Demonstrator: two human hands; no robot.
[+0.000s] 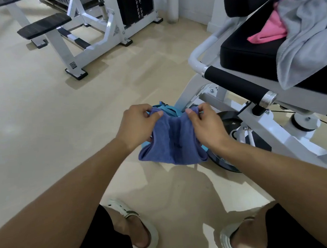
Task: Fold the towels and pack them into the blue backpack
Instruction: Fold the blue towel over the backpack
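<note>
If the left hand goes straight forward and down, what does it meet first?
Probably the blue backpack, which sits just beyond and under the blue towel that the left hand grips. Depth is unclear, so this is a guess.

Pale beige floor [42, 116] underneath everything, kinda glossy. Blue backpack [170, 110] sitting on it right below the grip, mostly hidden. White gym machine frame [87, 42] standing on it, far up-left of the grip. Black padded seat [250, 50] up-right of the grip, carrying a crumpled grey towel [307, 36] and a pink towel [268, 31] tucked partly under the grey one.
</note>
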